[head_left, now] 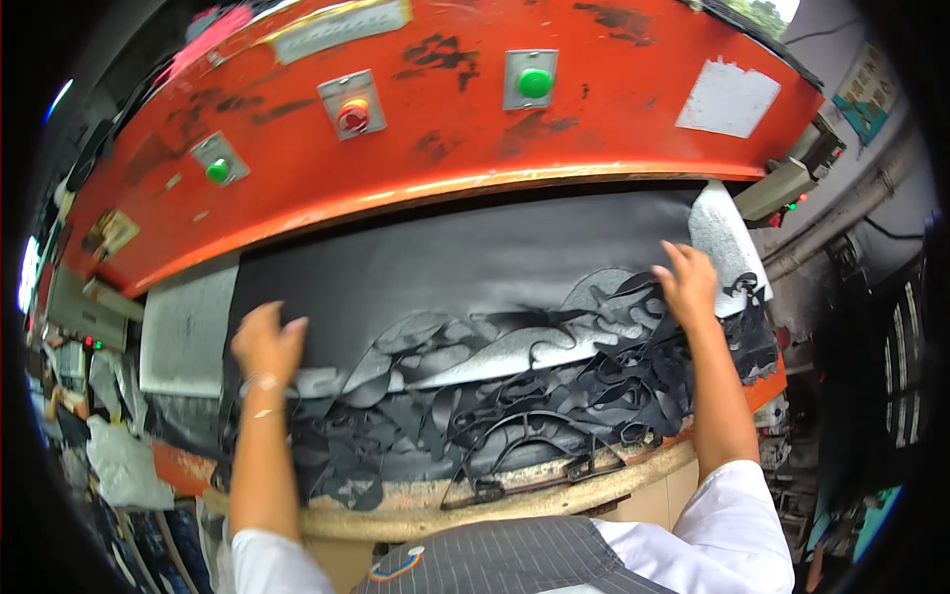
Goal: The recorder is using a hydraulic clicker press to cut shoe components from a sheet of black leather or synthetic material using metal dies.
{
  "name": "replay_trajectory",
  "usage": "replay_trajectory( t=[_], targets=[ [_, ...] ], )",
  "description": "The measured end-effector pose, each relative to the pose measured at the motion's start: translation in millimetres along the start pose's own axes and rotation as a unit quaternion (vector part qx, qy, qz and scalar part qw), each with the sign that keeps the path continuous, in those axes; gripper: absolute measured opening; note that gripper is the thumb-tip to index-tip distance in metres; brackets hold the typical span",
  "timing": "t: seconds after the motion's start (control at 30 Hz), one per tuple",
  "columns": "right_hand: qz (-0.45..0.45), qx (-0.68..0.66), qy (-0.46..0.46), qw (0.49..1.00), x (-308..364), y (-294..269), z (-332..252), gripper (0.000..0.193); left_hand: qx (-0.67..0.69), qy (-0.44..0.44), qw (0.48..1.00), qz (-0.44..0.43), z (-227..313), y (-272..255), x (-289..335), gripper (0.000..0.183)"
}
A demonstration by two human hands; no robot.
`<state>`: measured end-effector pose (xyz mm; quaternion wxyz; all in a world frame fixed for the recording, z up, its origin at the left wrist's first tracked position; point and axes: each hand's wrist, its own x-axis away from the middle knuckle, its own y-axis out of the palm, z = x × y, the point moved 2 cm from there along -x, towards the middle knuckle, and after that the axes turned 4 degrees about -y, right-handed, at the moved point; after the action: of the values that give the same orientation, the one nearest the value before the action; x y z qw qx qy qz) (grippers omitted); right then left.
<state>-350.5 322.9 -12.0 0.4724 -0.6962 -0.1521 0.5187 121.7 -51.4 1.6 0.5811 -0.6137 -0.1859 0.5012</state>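
Note:
A wide black sheet [465,238], smooth like leather, lies over a white cutting board [188,327]. At the sheet's left edge is my left hand [267,345], its thumb apart from the bent fingers and nothing visible in it. My right hand [690,282] is over the sheet's right end, thumb and fingers spread. Curved holes along the sheet's near edge let the white board show through. Tangled black offcuts [416,426] are heaped between my forearms. Among them rests a curved metal cutting die [534,436], near the front edge.
An orange press beam [445,109] spans the far side, just above the sheet. It carries a red button [353,115] and green buttons [534,83]. A worn front ledge [594,490] runs before my apron. A white plastic bag [124,465] is at the left.

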Motion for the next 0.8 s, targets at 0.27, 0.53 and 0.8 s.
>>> replay_trajectory(
  t=[0.27, 0.53, 0.8],
  targets=[
    [-0.392, -0.170, -0.137, 0.894, 72, -64, -150, 0.057, 0.123, 0.183, 0.921, -0.320, 120, 14, 158, 0.040],
    [-0.283, -0.214, 0.070, 0.932, 157, -147, -218, 0.046, 0.458, -0.080, 0.662, -0.588, 10, -87, 179, 0.049],
    [-0.345, -0.148, 0.305, 0.875, 145, -83, -355, 0.041, -0.023, 0.079, 0.957, -0.277, -157, -27, 121, 0.076]
  ],
)
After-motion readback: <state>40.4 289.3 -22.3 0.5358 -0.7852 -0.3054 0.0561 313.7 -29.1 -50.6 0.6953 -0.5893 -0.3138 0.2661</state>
